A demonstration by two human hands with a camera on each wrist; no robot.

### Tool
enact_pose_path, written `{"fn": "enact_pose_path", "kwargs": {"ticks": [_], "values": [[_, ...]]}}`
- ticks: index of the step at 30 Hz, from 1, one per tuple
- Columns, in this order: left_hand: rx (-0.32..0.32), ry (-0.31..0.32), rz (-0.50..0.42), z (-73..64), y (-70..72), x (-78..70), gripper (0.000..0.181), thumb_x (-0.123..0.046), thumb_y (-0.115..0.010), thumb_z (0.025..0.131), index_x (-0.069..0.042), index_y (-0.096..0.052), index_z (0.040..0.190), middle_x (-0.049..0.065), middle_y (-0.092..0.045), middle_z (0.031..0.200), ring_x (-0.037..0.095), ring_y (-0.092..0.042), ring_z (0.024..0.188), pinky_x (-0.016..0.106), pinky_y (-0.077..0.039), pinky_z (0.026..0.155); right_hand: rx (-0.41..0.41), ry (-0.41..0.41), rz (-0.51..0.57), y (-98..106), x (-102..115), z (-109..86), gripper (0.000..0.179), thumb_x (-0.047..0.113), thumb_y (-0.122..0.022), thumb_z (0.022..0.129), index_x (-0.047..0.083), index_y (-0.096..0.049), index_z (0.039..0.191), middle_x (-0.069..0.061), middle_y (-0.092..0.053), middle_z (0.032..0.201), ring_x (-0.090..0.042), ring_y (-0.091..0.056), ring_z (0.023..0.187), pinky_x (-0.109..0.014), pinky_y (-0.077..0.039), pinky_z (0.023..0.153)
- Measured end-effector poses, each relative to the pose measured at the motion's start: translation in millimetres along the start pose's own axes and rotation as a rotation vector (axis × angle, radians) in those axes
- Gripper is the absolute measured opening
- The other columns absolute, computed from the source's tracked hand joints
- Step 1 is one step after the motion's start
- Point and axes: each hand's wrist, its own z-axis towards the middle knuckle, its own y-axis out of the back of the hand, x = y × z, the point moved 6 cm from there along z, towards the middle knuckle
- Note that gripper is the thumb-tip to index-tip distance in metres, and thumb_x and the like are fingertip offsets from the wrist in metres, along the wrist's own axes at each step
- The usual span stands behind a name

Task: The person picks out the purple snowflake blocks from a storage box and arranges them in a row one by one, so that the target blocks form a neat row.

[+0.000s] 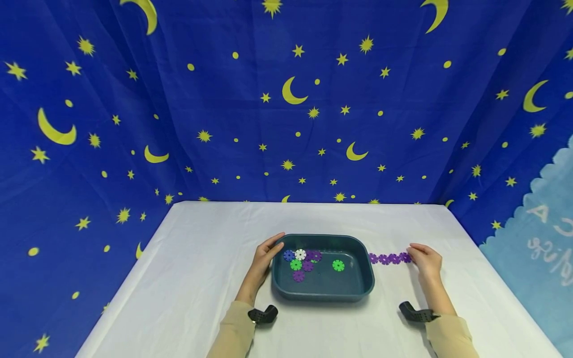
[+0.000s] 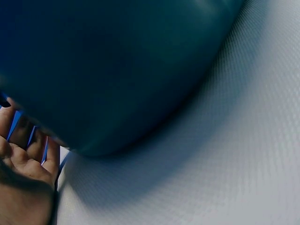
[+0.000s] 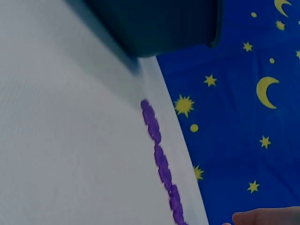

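My left hand holds the left side of a dark teal plastic tub, thumb at the rim. In the left wrist view its fingers lie beside the tub's outer wall. My right hand pinches the right end of a chain of purple notched discs, joined in a row. The chain's other end reaches close to the tub's right wall. Inside the tub, a white disc, a blue disc, green discs and several purple discs lie mostly on the left.
A white cloth covers the table. Behind it hangs a blue curtain with yellow moons and stars. At the right is a light blue cloth with white lettering. Each wrist wears a black camera mount.
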Motion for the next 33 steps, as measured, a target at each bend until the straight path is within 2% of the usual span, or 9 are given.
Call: {"fn": "enact_pose_path", "kwargs": {"ticks": [3, 9, 14, 18, 21, 25, 27, 30, 33], "values": [[-0.005, -0.003, -0.002, 0.0, -0.4, -0.6, 0.042, -0.015, -0.059, 0.094, -0.003, -0.055, 0.133, 0.018, -0.055, 0.136, 0.027, -0.05, 0.126, 0.025, -0.039, 0.103, 0.038, -0.02, 0.047, -4.4, 2.9, -1.2, 0.039, -0.006, -0.058, 0.087, 0.026, -0.065, 0.065, 0.02, -0.06, 0.058, 0.007, -0.06, 0.061, -0.008, -0.05, 0.063], [-0.009, 0.003, -0.019, 0.8, -0.2, 1.4, 0.042, -0.014, -0.06, 0.094, -0.002, -0.054, 0.134, 0.019, -0.053, 0.137, 0.027, -0.049, 0.126, 0.021, -0.04, 0.1, 0.093, -0.033, 0.033, -15.1, 15.1, -7.4, 0.018, -0.001, -0.056, 0.091, 0.012, -0.065, 0.084, 0.019, -0.061, 0.064, 0.005, -0.062, 0.067, -0.01, -0.052, 0.069], [-0.003, -0.001, -0.017, 1.0, 0.0, 1.8, 0.042, -0.014, -0.059, 0.094, -0.003, -0.053, 0.134, 0.018, -0.053, 0.138, 0.025, -0.048, 0.128, 0.028, -0.038, 0.105, 0.125, -0.015, 0.046, -29.8, 27.6, -12.9, 0.013, 0.001, -0.055, 0.092, 0.01, -0.065, 0.087, 0.018, -0.062, 0.065, 0.003, -0.062, 0.065, -0.012, -0.052, 0.068], [0.0, -0.003, -0.008, 0.9, -0.4, 1.3, 0.044, -0.017, -0.06, 0.093, -0.003, -0.053, 0.134, 0.017, -0.053, 0.138, 0.024, -0.048, 0.127, 0.035, -0.036, 0.109, 0.164, 0.003, 0.032, -45.8, 37.8, -20.7, 0.01, 0.002, -0.055, 0.093, 0.0, -0.064, 0.097, 0.017, -0.061, 0.067, 0.003, -0.062, 0.066, -0.013, -0.052, 0.067], [0.004, -0.006, -0.012, 0.9, -0.2, 1.4, 0.044, -0.018, -0.06, 0.093, -0.003, -0.054, 0.134, 0.017, -0.053, 0.138, 0.026, -0.048, 0.128, 0.035, -0.037, 0.109, 0.207, 0.027, 0.039, -60.9, 45.6, -28.8, 0.011, 0.002, -0.055, 0.093, -0.003, -0.063, 0.098, 0.016, -0.062, 0.068, 0.002, -0.062, 0.067, -0.013, -0.053, 0.067], [0.011, 0.001, -0.017, 1.3, 0.1, 1.6, 0.042, -0.015, -0.059, 0.094, -0.003, -0.054, 0.134, 0.019, -0.052, 0.138, 0.031, -0.046, 0.129, 0.027, -0.039, 0.104, 0.278, 0.047, 0.054, -81.0, 53.3, -41.9, 0.011, 0.002, -0.056, 0.093, 0.008, -0.065, 0.087, 0.014, -0.064, 0.069, 0.0, -0.064, 0.068, -0.014, -0.053, 0.068], [0.024, 0.004, -0.025, 1.3, -0.1, 1.3, 0.042, -0.013, -0.059, 0.094, -0.002, -0.053, 0.134, 0.02, -0.051, 0.139, 0.033, -0.045, 0.13, 0.025, -0.039, 0.103, 0.314, 0.047, 0.058, -89.6, 56.8, -48.2, 0.012, 0.002, -0.056, 0.093, 0.009, -0.064, 0.086, 0.014, -0.065, 0.069, 0.0, -0.065, 0.07, -0.015, -0.054, 0.069], [0.05, 0.006, -0.023, 1.4, -0.2, 1.2, 0.043, -0.011, -0.057, 0.095, 0.0, -0.051, 0.136, 0.022, -0.048, 0.141, 0.037, -0.041, 0.132, 0.026, -0.038, 0.104, 0.365, 0.063, 0.034, -101.8, 62.6, -57.7, 0.008, 0.004, -0.056, 0.093, 0.0, -0.063, 0.096, 0.015, -0.065, 0.07, 0.001, -0.065, 0.072, -0.015, -0.054, 0.072], [0.061, -0.004, -0.011, 1.5, 0.2, -0.2, 0.044, -0.012, -0.056, 0.095, 0.001, -0.049, 0.136, 0.023, -0.047, 0.141, 0.038, -0.04, 0.133, 0.03, -0.037, 0.106, 0.41, 0.078, -0.001, -114.6, 67.0, -65.9, 0.018, 0.004, -0.056, 0.094, -0.009, -0.059, 0.105, 0.014, -0.066, 0.071, 0.001, -0.065, 0.073, -0.016, -0.054, 0.073]]}}
